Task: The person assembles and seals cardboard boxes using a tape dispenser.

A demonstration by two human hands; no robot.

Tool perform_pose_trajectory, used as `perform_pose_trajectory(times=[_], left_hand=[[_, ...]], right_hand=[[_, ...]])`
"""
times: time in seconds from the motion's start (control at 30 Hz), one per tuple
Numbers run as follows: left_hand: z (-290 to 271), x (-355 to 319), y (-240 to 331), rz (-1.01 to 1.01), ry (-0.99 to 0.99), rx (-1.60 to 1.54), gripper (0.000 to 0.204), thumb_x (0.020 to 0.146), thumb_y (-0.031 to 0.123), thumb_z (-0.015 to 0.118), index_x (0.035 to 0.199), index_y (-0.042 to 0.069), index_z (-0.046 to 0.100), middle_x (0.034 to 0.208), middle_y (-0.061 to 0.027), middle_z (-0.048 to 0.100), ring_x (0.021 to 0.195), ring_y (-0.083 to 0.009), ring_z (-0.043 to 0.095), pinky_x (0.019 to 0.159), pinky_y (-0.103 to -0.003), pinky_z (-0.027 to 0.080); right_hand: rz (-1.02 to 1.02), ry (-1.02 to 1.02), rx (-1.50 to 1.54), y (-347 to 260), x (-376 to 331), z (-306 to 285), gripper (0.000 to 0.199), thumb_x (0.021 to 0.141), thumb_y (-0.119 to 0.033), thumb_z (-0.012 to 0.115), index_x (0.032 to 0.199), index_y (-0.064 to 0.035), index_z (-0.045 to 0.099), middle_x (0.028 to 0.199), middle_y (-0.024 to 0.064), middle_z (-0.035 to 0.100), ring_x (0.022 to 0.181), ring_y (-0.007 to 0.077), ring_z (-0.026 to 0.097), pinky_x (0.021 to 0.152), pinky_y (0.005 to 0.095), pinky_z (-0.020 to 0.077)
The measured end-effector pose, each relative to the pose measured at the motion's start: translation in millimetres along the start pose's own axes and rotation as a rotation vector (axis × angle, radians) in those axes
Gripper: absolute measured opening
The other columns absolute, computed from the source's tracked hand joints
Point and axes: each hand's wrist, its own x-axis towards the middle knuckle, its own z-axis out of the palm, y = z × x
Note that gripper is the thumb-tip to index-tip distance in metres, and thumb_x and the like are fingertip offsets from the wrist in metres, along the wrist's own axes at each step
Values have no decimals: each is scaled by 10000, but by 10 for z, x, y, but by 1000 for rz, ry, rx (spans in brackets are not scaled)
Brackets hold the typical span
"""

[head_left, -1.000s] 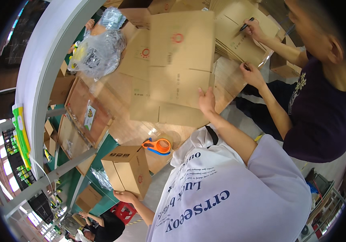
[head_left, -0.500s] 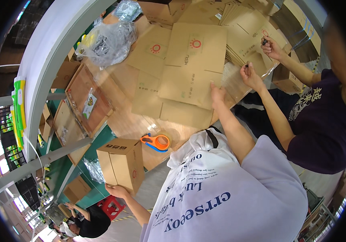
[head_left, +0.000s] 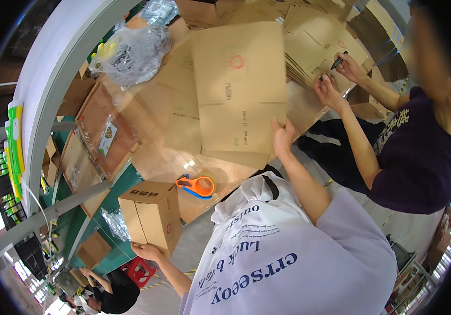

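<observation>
My right hand (head_left: 282, 137) grips the lower edge of a flattened brown carton (head_left: 238, 89) and holds it tilted up above the cardboard-covered table (head_left: 154, 157). My left hand (head_left: 146, 251) clasps the bottom corner of a small assembled cardboard box (head_left: 152, 215) that stands at the table's near edge. An orange and blue tape dispenser (head_left: 196, 186) lies on the table between the box and my white shirt.
A co-worker in a dark purple shirt (head_left: 420, 157) writes with a black marker (head_left: 337, 63) on a stack of flat cartons (head_left: 314, 42). A clear plastic bag (head_left: 131, 52) lies at the far left. A red stool (head_left: 140, 270) and another person (head_left: 110, 294) are below.
My right hand has lifted the flat carton off the pile and tilted it up toward me. My left hand has stayed on the small box. The co-worker keeps writing.
</observation>
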Motion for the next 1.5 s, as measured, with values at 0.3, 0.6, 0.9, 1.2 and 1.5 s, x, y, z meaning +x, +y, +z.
perform_pose_trajectory(times=[0.3, 0.6, 0.9, 1.2, 1.5], left_hand=[[-2, 144, -271, -24, -12, 7, 469, 821, -39, 345, 1266, -90, 483, 1238, -279, 545, 1136, -412, 531, 995, -456, 411], [-3, 127, -303, 16, -90, 212, 392, 966, 132, 357, 1297, -51, 455, 1266, -266, 529, 1147, -424, 524, 956, -457, 435], [26, 163, -157, 19, -68, 235, 406, 933, 85, 311, 1286, -55, 452, 1245, -277, 532, 1106, -435, 540, 925, -474, 445], [-20, 101, 44, -18, -106, 256, 446, 861, -4, 327, 1284, -47, 461, 1243, -279, 530, 1130, -443, 520, 931, -494, 431], [-155, 465, -464, 367, -212, 129, 541, 760, -50, 383, 1286, -81, 505, 1308, -270, 517, 1207, -390, 504, 1041, -440, 386]], right_hand=[[-262, -417, -816, -1185, 1566, 484, 477, 787, -420, 661, 1072, -38, 679, 1078, 200, 665, 1035, 361, 618, 861, 432, 494], [-267, -531, -998, -1167, 2516, 1273, 491, 819, -223, 478, 1250, -26, 604, 1271, 169, 598, 1250, 349, 499, 1082, 511, 276], [-238, -650, -847, -1194, 2281, 961, 524, 744, -339, 587, 1146, -9, 652, 1159, 159, 655, 1018, 325, 640, 904, 417, 473], [-151, -915, -638, -669, 2189, 968, 810, 720, -540, 724, 1236, 64, 567, 1235, 241, 593, 1159, 311, 578, 955, 378, 461], [-386, -860, -517, -1275, 1199, 524, 558, 759, -417, 732, 1041, 59, 659, 972, 190, 689, 867, 273, 658, 748, 358, 505]])
